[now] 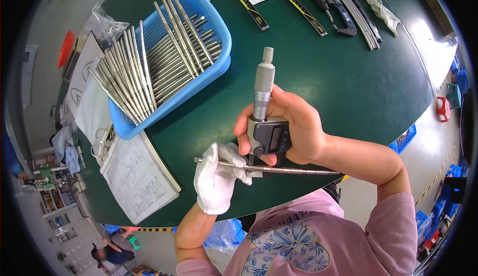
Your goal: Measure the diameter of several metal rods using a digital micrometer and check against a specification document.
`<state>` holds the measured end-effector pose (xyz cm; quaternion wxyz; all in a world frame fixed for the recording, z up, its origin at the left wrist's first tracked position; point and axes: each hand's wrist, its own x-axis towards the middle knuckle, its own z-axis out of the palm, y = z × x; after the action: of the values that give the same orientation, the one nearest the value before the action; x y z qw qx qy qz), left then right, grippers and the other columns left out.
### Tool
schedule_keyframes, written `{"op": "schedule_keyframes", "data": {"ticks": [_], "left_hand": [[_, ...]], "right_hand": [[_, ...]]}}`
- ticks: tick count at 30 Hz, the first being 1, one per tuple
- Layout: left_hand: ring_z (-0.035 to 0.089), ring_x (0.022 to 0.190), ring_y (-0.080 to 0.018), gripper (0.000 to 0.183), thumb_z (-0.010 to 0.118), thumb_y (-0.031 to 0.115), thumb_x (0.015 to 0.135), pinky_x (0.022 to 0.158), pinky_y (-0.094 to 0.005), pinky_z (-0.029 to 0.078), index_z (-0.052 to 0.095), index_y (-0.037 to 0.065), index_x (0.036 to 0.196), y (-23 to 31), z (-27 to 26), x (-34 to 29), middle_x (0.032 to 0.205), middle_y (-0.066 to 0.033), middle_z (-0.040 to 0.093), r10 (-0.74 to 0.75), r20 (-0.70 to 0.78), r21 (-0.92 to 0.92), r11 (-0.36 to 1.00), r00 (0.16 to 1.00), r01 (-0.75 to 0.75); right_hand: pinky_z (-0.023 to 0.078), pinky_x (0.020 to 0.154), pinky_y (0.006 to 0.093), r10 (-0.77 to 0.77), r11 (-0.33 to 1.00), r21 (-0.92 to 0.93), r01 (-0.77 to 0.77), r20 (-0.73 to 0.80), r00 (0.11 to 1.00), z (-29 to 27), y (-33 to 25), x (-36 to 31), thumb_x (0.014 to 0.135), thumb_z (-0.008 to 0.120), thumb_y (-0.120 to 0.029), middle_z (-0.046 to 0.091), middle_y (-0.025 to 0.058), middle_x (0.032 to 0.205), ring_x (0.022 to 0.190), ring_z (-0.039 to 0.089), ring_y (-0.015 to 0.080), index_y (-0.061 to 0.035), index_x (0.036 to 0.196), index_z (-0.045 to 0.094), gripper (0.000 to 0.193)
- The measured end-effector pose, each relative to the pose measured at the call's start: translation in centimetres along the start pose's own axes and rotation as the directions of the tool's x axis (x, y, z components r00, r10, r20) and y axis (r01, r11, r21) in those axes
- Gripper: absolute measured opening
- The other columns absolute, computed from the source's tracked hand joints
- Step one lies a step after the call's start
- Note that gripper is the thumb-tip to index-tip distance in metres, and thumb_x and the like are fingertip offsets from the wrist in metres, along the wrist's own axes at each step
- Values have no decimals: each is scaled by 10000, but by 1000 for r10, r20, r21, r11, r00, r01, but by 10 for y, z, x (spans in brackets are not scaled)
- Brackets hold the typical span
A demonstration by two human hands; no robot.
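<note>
My left hand [216, 180], in a white glove, is closed around a long thin metal rod [289, 170] near its left end. The rod lies almost level and reaches right, under my right forearm, with grooves along its length. Bare, my right hand [297, 121] grips a digital micrometer [269, 135] with a small display. The micrometer's thimble points up and away from me, and its lower end meets the rod just right of the glove. Whether its jaws touch the rod is hard to make out.
A blue plastic basket [226, 62] full of similar metal rods stands at the left on the green table [358, 86]. Papers on a clipboard [142, 176] lie nearer. Along the far edge are yellow-black rulers [294, 7], another micrometer [343, 19], grey rods [356, 17] and a crumpled white glove [381, 7].
</note>
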<state>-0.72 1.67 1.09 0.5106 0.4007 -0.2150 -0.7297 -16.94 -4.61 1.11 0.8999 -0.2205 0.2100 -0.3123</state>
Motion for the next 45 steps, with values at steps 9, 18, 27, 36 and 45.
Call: {"op": "schedule_keyframes", "data": {"ticks": [9, 18, 27, 36, 45], "left_hand": [[471, 515, -205, 469, 241, 318, 885, 505, -310, 442, 492, -30, 694, 1, 0, 1, 622, -125, 460, 10, 62, -25, 1000, 998, -8], [471, 527, -200, 461, 247, 319, 883, 499, -315, 445, 488, -26, 694, 0, 0, 2, 627, -122, 460, 6, 63, -11, 1000, 998, -5], [474, 528, -192, 446, 248, 308, 883, 502, -311, 446, 482, -23, 696, -1, -1, 1, 639, -117, 459, 21, 60, -10, 1000, 998, -20], [488, 517, -186, 435, 268, 312, 884, 492, -313, 460, 482, -13, 689, -2, 0, 1, 687, -113, 465, -34, -13, -53, 998, 999, 33], [183, 402, -87, 437, 360, 350, 875, 369, -238, 183, 222, 151, 511, 108, 24, 19, 490, 15, 200, 706, -195, 65, 702, 681, -710]], "right_hand": [[373, 392, 221, -51, 988, -147, 47, -21, 998, 0, 1, 2, 775, 247, -578, 561, 160, 697, 472, 476, 153, 19, 857, 524, 663], [373, 381, 219, -40, 997, 66, 39, 18, 999, -4, 4, 3, 773, 231, -574, 566, 173, 698, 480, 491, 157, 17, 834, 530, 666], [362, 364, 223, -41, 998, -39, 40, -21, 999, -2, 3, 3, 771, 233, -571, 561, 173, 684, 446, 469, 153, 15, 834, 524, 658], [366, 400, 225, -26, 990, -141, 21, -31, 999, -2, 0, 2, 777, 189, -613, 563, 141, 671, 434, 446, 143, -4, 817, 522, 696], [369, 400, 244, -73, 997, -20, 70, -213, 974, -2, -11, 8, 800, 193, -521, 556, 120, 655, 400, 432, 153, -10, 809, 512, 602]]}}
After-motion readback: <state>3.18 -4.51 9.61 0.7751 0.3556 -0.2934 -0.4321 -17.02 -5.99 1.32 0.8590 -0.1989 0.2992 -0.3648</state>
